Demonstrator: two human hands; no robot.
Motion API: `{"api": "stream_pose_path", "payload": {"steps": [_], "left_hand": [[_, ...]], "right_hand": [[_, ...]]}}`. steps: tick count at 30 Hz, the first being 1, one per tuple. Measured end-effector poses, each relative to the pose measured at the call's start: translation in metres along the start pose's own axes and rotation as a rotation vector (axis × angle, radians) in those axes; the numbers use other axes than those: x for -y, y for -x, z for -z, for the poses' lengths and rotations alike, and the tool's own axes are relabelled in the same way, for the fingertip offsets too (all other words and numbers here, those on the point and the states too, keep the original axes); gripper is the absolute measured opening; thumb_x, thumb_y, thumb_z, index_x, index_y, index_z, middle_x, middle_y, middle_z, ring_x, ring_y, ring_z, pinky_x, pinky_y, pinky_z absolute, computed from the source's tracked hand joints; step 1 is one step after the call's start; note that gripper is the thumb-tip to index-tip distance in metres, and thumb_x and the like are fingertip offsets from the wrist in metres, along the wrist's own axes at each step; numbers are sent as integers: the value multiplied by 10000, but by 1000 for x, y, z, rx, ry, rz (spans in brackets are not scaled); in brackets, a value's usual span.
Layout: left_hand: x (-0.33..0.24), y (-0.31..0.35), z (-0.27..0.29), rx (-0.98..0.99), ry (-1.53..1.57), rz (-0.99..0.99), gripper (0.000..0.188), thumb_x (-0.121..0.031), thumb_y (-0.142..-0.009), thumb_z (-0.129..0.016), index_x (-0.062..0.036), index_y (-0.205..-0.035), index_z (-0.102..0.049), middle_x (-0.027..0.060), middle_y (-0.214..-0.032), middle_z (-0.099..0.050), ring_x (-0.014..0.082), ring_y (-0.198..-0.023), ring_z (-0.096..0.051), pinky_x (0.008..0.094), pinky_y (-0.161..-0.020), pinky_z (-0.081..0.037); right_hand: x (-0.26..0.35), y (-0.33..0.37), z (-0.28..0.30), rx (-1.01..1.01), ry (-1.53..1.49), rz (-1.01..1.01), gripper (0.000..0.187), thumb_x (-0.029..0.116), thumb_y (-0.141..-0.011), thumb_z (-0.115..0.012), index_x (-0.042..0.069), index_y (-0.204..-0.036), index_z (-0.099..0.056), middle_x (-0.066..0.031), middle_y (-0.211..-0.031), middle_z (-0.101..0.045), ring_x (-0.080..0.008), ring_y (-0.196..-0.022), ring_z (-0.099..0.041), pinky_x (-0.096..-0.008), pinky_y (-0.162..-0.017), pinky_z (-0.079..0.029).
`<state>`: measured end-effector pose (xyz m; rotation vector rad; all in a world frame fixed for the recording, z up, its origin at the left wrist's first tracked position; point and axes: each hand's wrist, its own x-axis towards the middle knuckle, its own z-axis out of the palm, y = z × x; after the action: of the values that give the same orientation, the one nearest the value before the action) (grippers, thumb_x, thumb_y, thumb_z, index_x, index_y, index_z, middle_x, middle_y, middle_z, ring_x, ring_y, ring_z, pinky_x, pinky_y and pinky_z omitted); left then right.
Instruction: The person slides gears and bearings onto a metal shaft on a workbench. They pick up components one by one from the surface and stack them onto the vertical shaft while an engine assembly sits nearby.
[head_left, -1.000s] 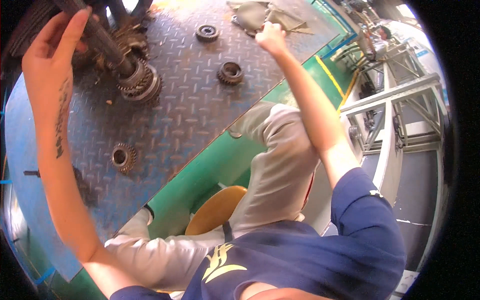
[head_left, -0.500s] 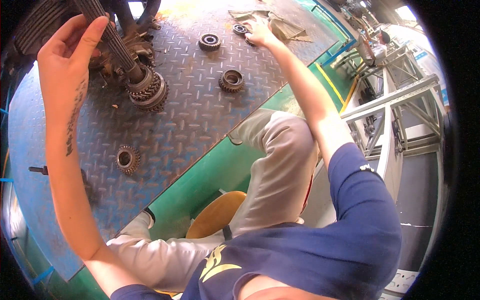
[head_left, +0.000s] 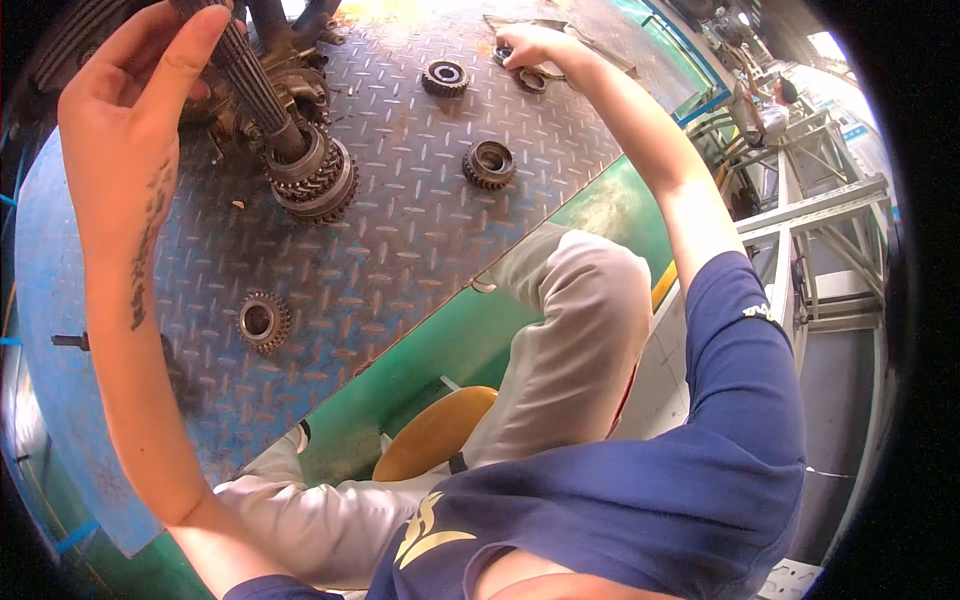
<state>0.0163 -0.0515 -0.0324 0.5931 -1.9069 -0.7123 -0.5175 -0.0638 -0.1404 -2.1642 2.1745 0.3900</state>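
A splined shaft [head_left: 243, 78] stands upright on the tread-plate table, with a stack of gears [head_left: 318, 188] round its lower end. The thumb and fingers of my left hand [head_left: 135, 105] are closed round its upper part. Far to the right, my right hand [head_left: 537, 45] reaches down, its fingers closed on a dark bearing [head_left: 502, 55], mostly covered by them. Just beside that hand lies another ring [head_left: 533, 82]. Nearer the middle sit a bearing-like gear ring [head_left: 445, 77] and a toothed gear [head_left: 489, 163]. One more gear [head_left: 263, 322] lies at the near left.
The metal table [head_left: 380, 250] has a bare front edge along my legs. Greasy metal housings [head_left: 225, 120] crowd behind the shaft. A crumpled cloth [head_left: 600, 52] lies beyond my right hand. Below are a yellow stool [head_left: 435, 432] and, at right, a white metal frame [head_left: 815, 210]. Another person [head_left: 775, 112] is in the distance.
My right hand has closed on the bearing, shifting from a spread-finger reach. The view has swung slightly, moving the table's things rightward. My left hand stays on the shaft.
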Motion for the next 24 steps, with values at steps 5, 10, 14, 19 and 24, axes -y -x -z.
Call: {"api": "stream_pose_path", "payload": {"steps": [5, 10, 14, 19, 24], "left_hand": [[-6, 0, -6, -25, 82, -12, 287, -198, -987, -727, 13, -1181, -729, 68, -1047, -772, 76, -885, -662, 227, -778, -505], [-13, 3, -13, 10, 185, -3, 269, -183, -979, -739, 20, -1156, -726, 66, -1030, -769, 87, -910, -691, 216, -783, -519], [-18, 4, -17, 25, 204, 2, 252, -158, -967, -750, 27, -1136, -722, 51, -1002, -756, 84, -896, -683, 229, -813, -533], [-28, 4, -26, -3, 157, 11, 279, -152, -947, -768, 42, -1141, -714, 56, -978, -753, 94, -883, -686, 250, -817, -547], [-43, 4, -31, -28, 71, -30, 312, -167, -928, -782, 54, -1136, -709, 71, -974, -761, 103, -880, -694, 263, -839, -551]], "right_hand": [[-8, -5, -3, -48, 60, 28, 507, 295, -690, -809, 32, -1096, -658, -184, -1000, -703, -330, -927, -672, -453, -800, -533], [1, 11, 9, -200, 113, 17, 581, 296, -728, -833, 46, -1216, -640, -201, -1077, -701, -349, -1047, -672, -453, -886, -547], [19, 37, 45, -380, 182, 52, 595, 277, -764, -831, 37, -1263, -611, -209, -1149, -682, -374, -1041, -676, -467, -900, -546], [88, 98, 148, -1019, 211, 453, 530, 279, -762, -836, 30, -1187, -640, -177, -1106, -699, -335, -942, -692, -397, -806, -565], [191, 161, 249, -898, -579, 597, 425, -39, -798, -776, 5, -1206, -668, -117, -1118, -714, -175, -992, -712, -337, -847, -606]]}}
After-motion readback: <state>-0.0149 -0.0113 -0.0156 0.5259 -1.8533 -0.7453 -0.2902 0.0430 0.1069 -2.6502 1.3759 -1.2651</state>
